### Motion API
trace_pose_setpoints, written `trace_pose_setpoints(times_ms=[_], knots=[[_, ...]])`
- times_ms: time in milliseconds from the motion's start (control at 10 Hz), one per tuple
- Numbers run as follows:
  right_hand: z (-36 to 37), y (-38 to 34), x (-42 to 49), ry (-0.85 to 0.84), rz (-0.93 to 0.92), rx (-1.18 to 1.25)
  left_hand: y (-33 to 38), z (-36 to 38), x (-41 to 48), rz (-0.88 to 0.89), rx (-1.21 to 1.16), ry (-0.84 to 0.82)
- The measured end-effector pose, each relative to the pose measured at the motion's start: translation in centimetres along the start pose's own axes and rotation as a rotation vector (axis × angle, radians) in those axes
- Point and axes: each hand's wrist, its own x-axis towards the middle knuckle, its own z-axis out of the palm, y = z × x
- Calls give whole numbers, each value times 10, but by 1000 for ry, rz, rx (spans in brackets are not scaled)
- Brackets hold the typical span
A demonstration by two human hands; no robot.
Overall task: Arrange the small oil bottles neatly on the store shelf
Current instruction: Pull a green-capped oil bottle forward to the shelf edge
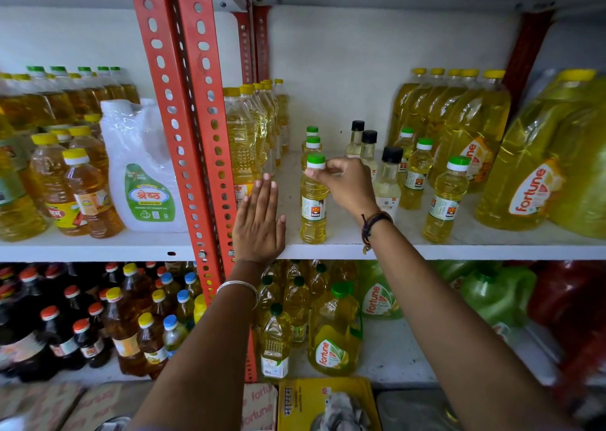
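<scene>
A small yellow oil bottle with a green cap stands at the front of the white shelf. My right hand grips its neck just under the cap. Two more green-capped small bottles stand in a row behind it. To the right stand three black-capped clear bottles and three green-capped small bottles. My left hand is flat with fingers together, resting at the shelf's front edge left of the held bottle, holding nothing.
A red slotted upright divides the shelf bays. Tall yellow-capped oil bottles stand left of my hands. Big Fortune jugs fill the right end. A white jug sits in the left bay. More bottles crowd the lower shelf.
</scene>
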Motion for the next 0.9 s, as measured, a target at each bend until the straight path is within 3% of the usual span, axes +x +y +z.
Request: trace_pose_setpoints(times_ms=[700, 900], knots=[[-7, -2, -20, 119, -75, -96, 5, -8, 1, -21, -60, -24], [-64, -15, -36, 298, -392, -118, 45, -52, 29, 68, -245, 115]])
